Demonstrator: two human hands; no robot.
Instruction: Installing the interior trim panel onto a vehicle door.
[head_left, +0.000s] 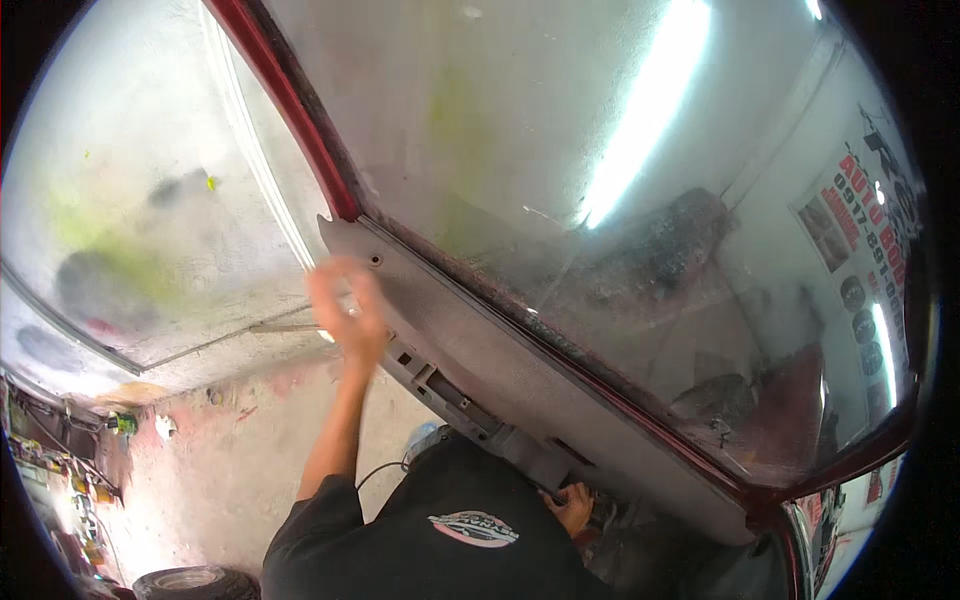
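Note:
A car door with a dark red frame and a large window slants across the view. Below the glass runs a grey door trim panel, with a round hole near its upper left end and square cutouts along its lower edge. My left hand is raised at that left end, its fingers smeared by motion. My right hand is at the panel's lower part, partly behind my black shirt. Its fingers are curled against the panel; what they grip is hidden.
A tire lies at the bottom left. Cluttered shelves line the far left edge. A paint-stained pale wall stands beyond the door. Near my shirt, a thin dark cable curves above the concrete floor.

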